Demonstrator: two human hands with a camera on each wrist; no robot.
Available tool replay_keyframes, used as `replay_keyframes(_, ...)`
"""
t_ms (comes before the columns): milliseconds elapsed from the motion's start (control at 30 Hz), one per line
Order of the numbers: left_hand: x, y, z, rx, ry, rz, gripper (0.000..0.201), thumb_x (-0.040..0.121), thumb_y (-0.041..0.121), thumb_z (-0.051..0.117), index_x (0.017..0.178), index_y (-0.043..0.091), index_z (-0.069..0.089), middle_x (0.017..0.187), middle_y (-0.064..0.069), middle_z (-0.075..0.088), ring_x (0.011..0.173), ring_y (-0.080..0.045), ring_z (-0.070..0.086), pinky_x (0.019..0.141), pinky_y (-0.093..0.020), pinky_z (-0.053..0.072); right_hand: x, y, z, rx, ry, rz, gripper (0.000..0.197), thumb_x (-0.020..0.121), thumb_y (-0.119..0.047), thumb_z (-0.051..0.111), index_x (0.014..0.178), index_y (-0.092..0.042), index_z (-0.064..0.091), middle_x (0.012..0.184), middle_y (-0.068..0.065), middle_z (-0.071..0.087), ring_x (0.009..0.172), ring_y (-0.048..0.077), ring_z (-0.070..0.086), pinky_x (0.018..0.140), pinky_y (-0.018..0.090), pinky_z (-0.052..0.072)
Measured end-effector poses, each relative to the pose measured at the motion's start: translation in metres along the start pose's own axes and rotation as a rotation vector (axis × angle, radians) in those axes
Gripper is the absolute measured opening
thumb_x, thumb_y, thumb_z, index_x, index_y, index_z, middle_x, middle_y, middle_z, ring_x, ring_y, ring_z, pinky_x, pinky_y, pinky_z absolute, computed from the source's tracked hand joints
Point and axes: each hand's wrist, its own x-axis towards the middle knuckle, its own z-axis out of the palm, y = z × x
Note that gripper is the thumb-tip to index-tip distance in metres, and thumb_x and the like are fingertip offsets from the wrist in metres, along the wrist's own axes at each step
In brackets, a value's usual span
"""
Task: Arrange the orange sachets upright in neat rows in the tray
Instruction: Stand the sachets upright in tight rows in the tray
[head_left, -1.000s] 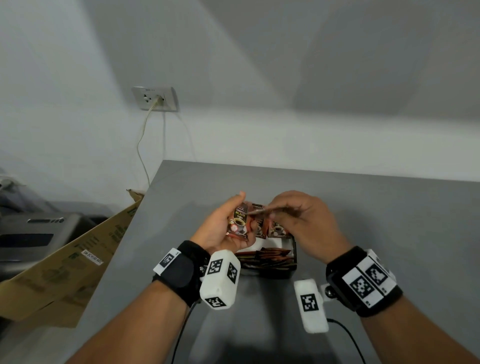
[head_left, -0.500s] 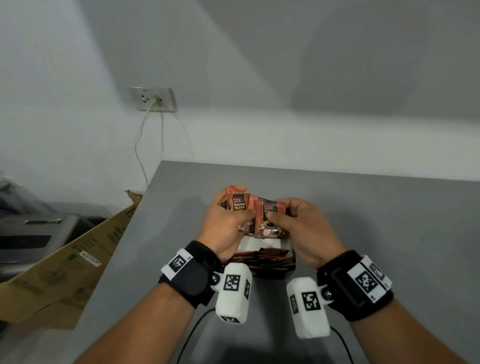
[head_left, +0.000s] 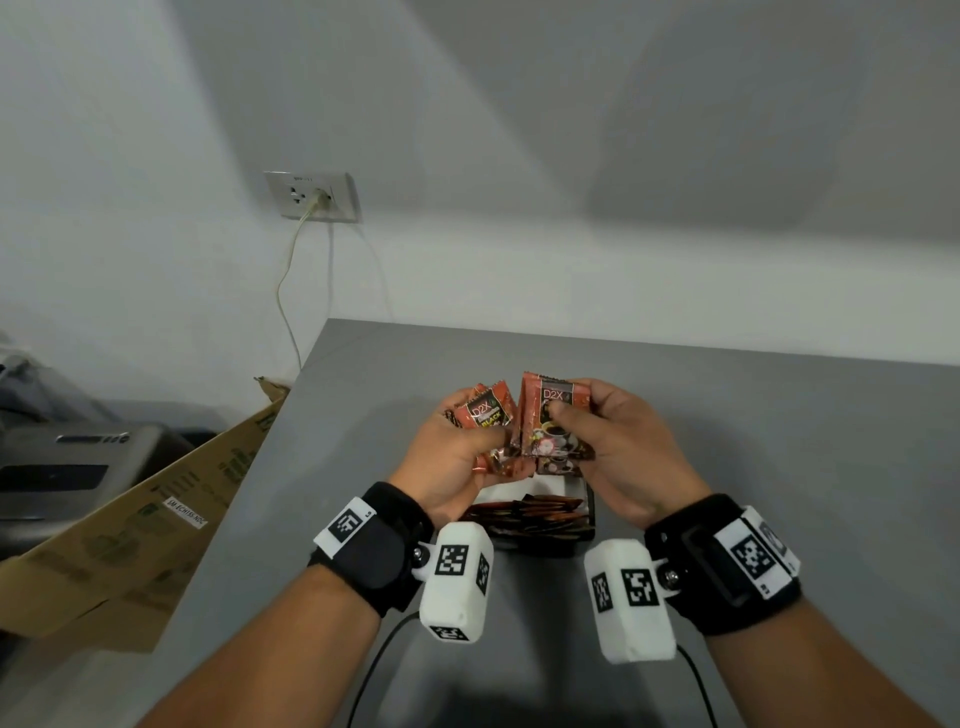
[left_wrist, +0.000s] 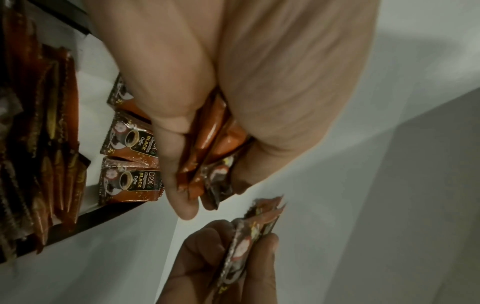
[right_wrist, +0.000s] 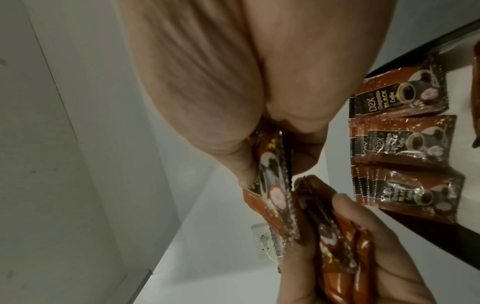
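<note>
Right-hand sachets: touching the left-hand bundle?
Cannot tell. In the head view the right hand's sachets and the left hand's bundle sit edge to edge; the right wrist view shows no clear gap or contact.

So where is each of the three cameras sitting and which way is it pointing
Head: on the head, facing forward and down at the table; both forearms, left hand and right hand show.
Left wrist: looks along the left hand gripping sachets, tray beyond.
Right wrist: looks along the right hand pinching sachets.
Both wrist views share the tray and the opposite hand.
</note>
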Motion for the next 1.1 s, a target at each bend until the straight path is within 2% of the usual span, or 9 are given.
replay_keyframes(233,-0.002,0.002,0.003,0.226,0.016,0.014,0.044,0.08,-0.023,0.061,0.119,-0.005,0.055,0.085,-0.018,0.069,0.067,-0.028,0.067,0.051,-0.032,0.051,0.003,0.005,-0.003,-0.153,-0.089,0.068,0.022,0.094,-0.001,0.061,0.115,-0.002,0.068,0.11,0.02,0.073,0.1,0.034,0.068,0.095,0.048,0.054)
replay_keyframes(433,0.0,0.002,0.001,0.205,-0.017,-0.042,0.035,0.084,-0.016,0.059,0.114,0.002,0.059,0.089,-0.018,0.067,0.068,-0.026,0.065,0.052,-0.031,0.052,0.006,0.014,-0.001,-0.091,-0.043,0.096,0.017,0.098,-0.005,0.057,0.111,0.002,0.064,0.115,0.023,0.07,0.109,0.044,0.064,0.105,0.056,0.046)
replay_keyframes(500,0.0,0.001,-0.003,0.087,0.008,-0.089,0.033,0.087,-0.003,0.057,0.118,0.006,0.06,0.094,-0.018,0.067,0.073,-0.028,0.067,0.057,-0.035,0.055,0.008,0.01,-0.006,0.009,0.04,0.082,0.017,0.1,-0.007,0.053,0.111,0.002,0.062,0.109,0.024,0.071,0.1,0.042,0.068,0.09,0.054,0.055)
replay_keyframes(567,-0.001,0.002,-0.007,-0.002,0.016,-0.127,0.039,0.087,-0.001,0.046,0.124,0.005,0.057,0.096,-0.021,0.067,0.078,-0.031,0.069,0.06,-0.037,0.058,0.009,0.003,-0.014,0.095,0.1,0.057,0.015,0.102,-0.007,0.051,0.11,-0.003,0.062,0.096,0.016,0.074,0.08,0.027,0.071,0.067,0.038,0.058)
replay_keyframes(600,0.0,0.003,-0.009,-0.009,0.014,-0.13,0.041,0.088,-0.004,0.042,0.125,0.004,0.057,0.098,-0.023,0.067,0.081,-0.033,0.07,0.061,-0.039,0.059,0.008,-0.001,-0.017,0.124,0.107,0.047,0.017,0.102,-0.007,0.05,0.113,-0.002,0.063,0.097,0.015,0.074,0.079,0.023,0.07,0.064,0.033,0.057)
replay_keyframes(700,0.001,0.003,-0.01,0.04,-0.012,-0.095,0.041,0.089,-0.016,0.048,0.125,0.002,0.057,0.107,-0.024,0.067,0.087,-0.038,0.071,0.064,-0.045,0.06,0.005,-0.005,-0.02,0.12,0.001,0.02,0.025,0.1,-0.003,0.051,0.122,0.003,0.062,0.112,0.019,0.073,0.094,0.027,0.071,0.076,0.036,0.059)
replay_keyframes(833,0.003,0.002,-0.005,0.089,-0.028,-0.054,0.043,0.084,-0.021,0.057,0.121,0.002,0.056,0.11,-0.025,0.067,0.088,-0.04,0.07,0.064,-0.044,0.059,0.001,0.0,-0.012,-0.045,-0.082,0.087,0.017,0.098,0.0,0.053,0.111,-0.003,0.064,0.097,0.012,0.075,0.082,0.02,0.071,0.07,0.031,0.057)
replay_keyframes(967,0.004,-0.001,-0.004,0.094,-0.019,0.005,0.05,0.078,-0.024,0.062,0.116,0.008,0.058,0.104,-0.022,0.068,0.082,-0.032,0.069,0.06,-0.038,0.056,0.003,0.009,-0.007,-0.178,-0.045,0.067,0.014,0.097,-0.001,0.057,0.107,-0.006,0.065,0.099,0.014,0.073,0.088,0.025,0.067,0.081,0.041,0.054)
replay_keyframes(1100,0.003,0.003,-0.007,0.146,-0.055,-0.013,0.053,0.068,-0.015,0.07,0.115,0.006,0.061,0.104,-0.021,0.069,0.084,-0.034,0.068,0.067,-0.041,0.056,0.003,-0.005,-0.008,-0.358,-0.096,0.043,0.012,0.097,-0.003,0.058,0.105,-0.009,0.065,0.092,0.005,0.073,0.08,0.017,0.067,0.072,0.032,0.053)
